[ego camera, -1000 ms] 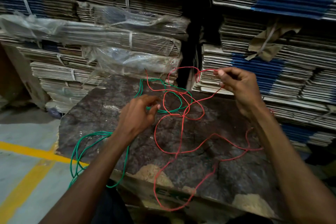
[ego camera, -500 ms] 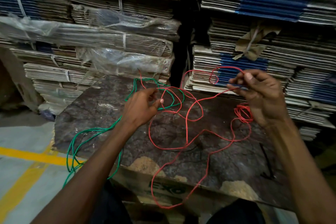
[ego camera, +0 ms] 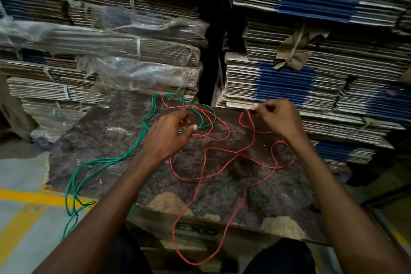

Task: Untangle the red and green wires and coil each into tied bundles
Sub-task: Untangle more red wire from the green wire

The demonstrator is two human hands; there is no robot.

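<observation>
Left hand (ego camera: pixel 169 138): fingers curled, thumb and fingertips pinching where the red wire (ego camera: pixel 222 162) and green wire (ego camera: pixel 106 162) cross.
Right hand (ego camera: pixel 280 121): fingers curled, pinching a small loop of the red wire at its fingertips, above the far right of the board.
Red wire: loose loops spread over the dark worn board (ego camera: pixel 106 140), one long loop hanging off the near edge.
Green wire: runs from the far edge of the board past the left hand and trails off the left edge down to the floor (ego camera: pixel 22 218).
Writing: green letters "EXO" (ego camera: pixel 195 231) on the cardboard box front under the board; smaller print below is unreadable.
Behind: stacks of flattened cardboard (ego camera: pixel 311 40), some wrapped in clear plastic (ego camera: pixel 133 29).
Floor marking: yellow painted line (ego camera: pixel 29 196).
</observation>
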